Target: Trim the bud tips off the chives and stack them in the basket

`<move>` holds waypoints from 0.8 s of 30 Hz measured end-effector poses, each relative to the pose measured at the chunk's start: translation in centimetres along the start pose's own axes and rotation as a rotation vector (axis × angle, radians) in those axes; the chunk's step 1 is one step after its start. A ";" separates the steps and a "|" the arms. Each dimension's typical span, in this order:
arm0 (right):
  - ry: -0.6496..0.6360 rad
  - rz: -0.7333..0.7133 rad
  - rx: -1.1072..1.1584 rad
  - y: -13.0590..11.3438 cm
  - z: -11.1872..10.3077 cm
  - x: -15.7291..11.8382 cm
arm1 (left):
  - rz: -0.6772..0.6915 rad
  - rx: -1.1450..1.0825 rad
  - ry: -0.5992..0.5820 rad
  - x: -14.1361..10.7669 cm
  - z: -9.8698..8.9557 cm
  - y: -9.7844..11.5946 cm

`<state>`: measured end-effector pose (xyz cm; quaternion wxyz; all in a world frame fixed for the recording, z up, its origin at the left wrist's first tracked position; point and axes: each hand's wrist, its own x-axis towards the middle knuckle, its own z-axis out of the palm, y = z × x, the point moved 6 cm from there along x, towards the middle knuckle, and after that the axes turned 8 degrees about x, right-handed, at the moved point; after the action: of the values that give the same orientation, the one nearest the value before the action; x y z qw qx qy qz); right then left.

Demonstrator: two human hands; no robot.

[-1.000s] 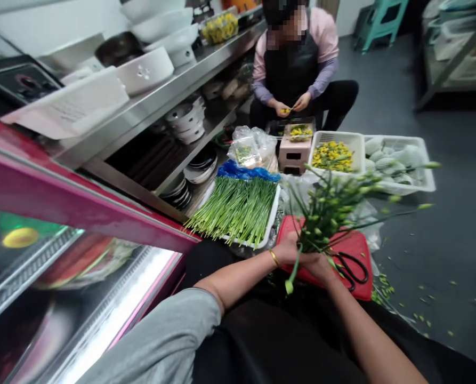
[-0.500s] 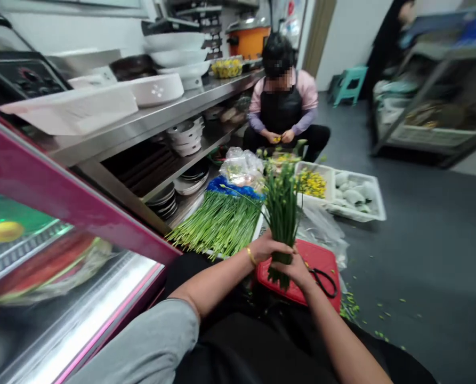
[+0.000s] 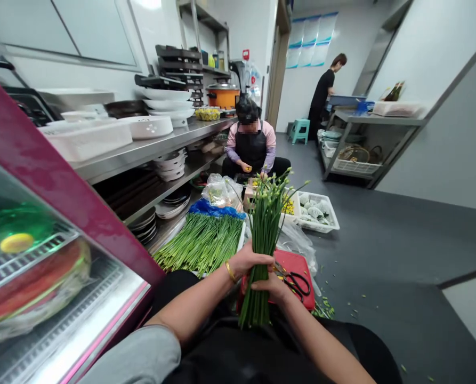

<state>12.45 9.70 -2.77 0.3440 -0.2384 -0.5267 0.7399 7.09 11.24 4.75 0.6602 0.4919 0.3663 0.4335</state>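
We hold a bundle of green stems (image 3: pixel 264 234) upright, buds at 12 o'clock, cut ends at 6 o'clock, above the red board (image 3: pixel 297 265). Our left hand (image 3: pixel 249 260) and right hand (image 3: pixel 273 285) are both clamped around its lower half, touching each other. Black scissors (image 3: pixel 296 280) lie at 3 o'clock. Half a second earlier, the bundle sat lower in our grip, with shorter ends showing below.

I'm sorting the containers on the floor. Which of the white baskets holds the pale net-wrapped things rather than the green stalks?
The far white basket, right of the seated person, holds them; the near tray beside the left hand carries stalks.
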 end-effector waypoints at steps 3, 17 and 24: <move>0.133 0.007 0.106 0.3 -0.6 0.1 | 0.030 0.070 0.185 0.2 -0.5 0.2; 0.120 0.183 0.172 -2.1 0.1 -1.4 | -0.059 -0.170 0.339 2.7 -2.5 1.6; 0.066 0.051 0.193 -0.9 0.4 -2.0 | 0.143 -0.143 -0.118 0.4 -0.1 2.6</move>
<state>13.70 8.10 -1.75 0.3636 -0.2418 -0.4350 0.7874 6.59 12.03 7.19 0.6815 0.4930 0.2587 0.4750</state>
